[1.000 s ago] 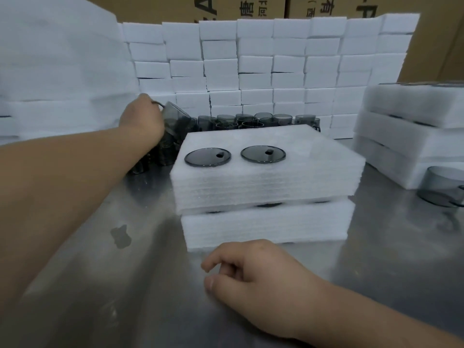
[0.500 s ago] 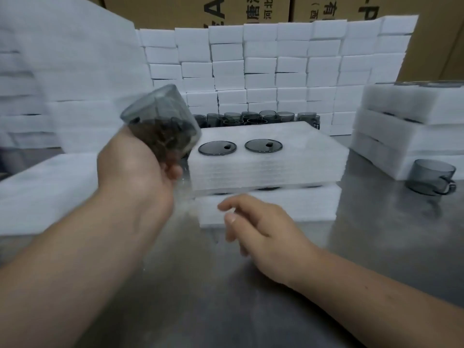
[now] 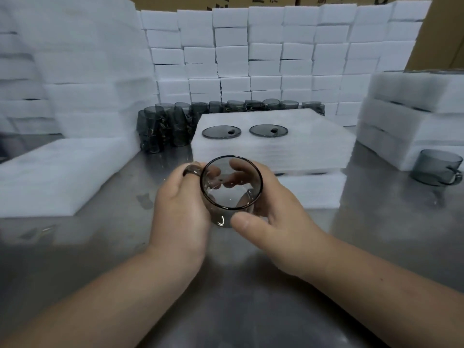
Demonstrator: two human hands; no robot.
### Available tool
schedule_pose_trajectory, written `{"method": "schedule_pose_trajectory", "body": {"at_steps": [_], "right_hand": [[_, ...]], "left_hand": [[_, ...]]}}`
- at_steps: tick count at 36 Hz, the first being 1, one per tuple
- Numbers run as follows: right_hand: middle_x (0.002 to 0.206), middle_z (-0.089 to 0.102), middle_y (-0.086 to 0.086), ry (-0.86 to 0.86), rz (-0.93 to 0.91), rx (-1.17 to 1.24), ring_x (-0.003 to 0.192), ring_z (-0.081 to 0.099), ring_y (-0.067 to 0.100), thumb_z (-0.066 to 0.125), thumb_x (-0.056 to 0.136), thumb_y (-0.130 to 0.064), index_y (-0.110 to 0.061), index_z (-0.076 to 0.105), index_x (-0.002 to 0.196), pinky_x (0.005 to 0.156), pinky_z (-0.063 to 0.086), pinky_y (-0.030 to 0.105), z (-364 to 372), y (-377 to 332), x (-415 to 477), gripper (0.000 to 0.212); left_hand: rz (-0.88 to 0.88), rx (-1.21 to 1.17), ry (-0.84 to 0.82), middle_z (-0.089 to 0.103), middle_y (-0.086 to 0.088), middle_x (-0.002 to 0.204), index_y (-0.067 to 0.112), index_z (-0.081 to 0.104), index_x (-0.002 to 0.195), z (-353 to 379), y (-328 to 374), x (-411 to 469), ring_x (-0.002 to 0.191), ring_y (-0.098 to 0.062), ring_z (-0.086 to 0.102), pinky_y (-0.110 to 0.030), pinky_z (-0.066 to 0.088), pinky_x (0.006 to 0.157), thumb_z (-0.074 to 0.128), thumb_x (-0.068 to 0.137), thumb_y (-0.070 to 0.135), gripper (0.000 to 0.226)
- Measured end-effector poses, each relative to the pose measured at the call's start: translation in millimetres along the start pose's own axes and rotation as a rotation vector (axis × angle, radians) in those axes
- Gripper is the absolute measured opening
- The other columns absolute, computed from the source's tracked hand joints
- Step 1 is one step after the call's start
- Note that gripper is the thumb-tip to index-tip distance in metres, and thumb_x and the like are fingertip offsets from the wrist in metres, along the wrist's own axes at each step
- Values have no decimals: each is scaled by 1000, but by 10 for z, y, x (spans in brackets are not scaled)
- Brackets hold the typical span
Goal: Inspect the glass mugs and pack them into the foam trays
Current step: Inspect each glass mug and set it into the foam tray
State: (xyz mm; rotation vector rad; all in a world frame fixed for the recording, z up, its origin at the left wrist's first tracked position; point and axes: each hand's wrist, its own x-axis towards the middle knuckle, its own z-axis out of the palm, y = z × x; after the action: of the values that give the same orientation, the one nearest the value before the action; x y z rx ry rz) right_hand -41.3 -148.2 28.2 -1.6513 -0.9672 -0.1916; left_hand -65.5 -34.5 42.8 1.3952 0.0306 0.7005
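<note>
While its mouth faces the camera at frame centre, the glass mug (image 3: 231, 189) is clasped between left hand (image 3: 180, 209) and right hand (image 3: 273, 209), fingers clamped around it; the foam tray (image 3: 313, 136) lies directly above.

- cardboard boxes (image 3: 273, 0) along top edge, behind the foam stack: black printed characters, cut off by the frame, only lower parts show, not readable
- box at top left (image 3: 218, 2): dark slanted stroke of a big letter, cannot tell which
- nothing else carries readable text, labels or numbers
</note>
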Motion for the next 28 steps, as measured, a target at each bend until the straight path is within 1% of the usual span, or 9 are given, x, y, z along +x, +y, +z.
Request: {"method": "schedule_pose_trajectory", "body": {"at_steps": [3,6,9,10,12,16,19,24,28], "right_hand": [[102,55,-40,40,16,-20,97,55,-11,60,63,-48,-47,46,105,78,40,8,12,-3,-12,43],[89,60,-34,104,85,81,79,58,-7,56,61,-52,-40,48,102,73,43,15,0,7,-4,44],[80,65,-22,199,126,171,72,59,-4,51,61,-57,-34,50,100,66,44,16,-25,27,16,46],[80,66,-18,227,139,214,72,60,-2,50,62,-58,-33,51,100,63,44,18,-33,27,23,46],[80,66,-13,273,149,266,69,61,2,49,63,-60,-31,52,97,56,45,20,-39,21,33,45],[73,63,-10,363,163,336,58,56,6,48,62,-61,-32,56,87,51,44,21,-27,13,53,39],[69,62,-12,395,185,342,57,54,6,48,61,-62,-32,56,85,50,43,19,-29,6,59,39],[72,64,-11,407,209,344,62,57,8,50,71,-53,-30,55,86,53,45,21,-39,8,56,27],[81,70,-4,381,200,376,72,67,7,44,77,-45,-25,56,91,53,48,18,-35,-14,39,27]], "left_hand": [[15,-16,-27,63,11,54,17,61,66,-16,-17,5,51,3,55,-9,41,46,42,89,-1,35],[28,-52,-108,64,10,56,19,63,69,-4,-32,-7,51,0,56,-11,40,44,36,92,2,39],[0,-165,-230,63,9,57,16,55,90,24,-42,-42,43,-2,52,-11,38,40,32,95,6,25],[10,-146,-244,62,9,60,18,53,96,13,-64,-37,44,-3,50,-13,38,41,38,93,13,16],[35,-76,-229,60,10,67,27,48,102,-9,-123,-16,51,-6,49,-16,40,46,44,81,26,21],[188,41,-170,55,12,81,31,38,94,-21,-118,-9,59,0,50,-12,42,55,50,70,24,28],[333,154,-177,49,13,92,33,39,92,-39,-125,-35,66,1,51,-10,42,62,62,66,28,35],[490,342,-215,50,7,93,52,46,96,-71,-155,-61,78,-4,52,-14,40,73,57,68,41,31],[539,403,-285,48,21,103,53,49,103,-64,-180,-57,83,-5,54,-15,42,72,57,71,38,37]]}}
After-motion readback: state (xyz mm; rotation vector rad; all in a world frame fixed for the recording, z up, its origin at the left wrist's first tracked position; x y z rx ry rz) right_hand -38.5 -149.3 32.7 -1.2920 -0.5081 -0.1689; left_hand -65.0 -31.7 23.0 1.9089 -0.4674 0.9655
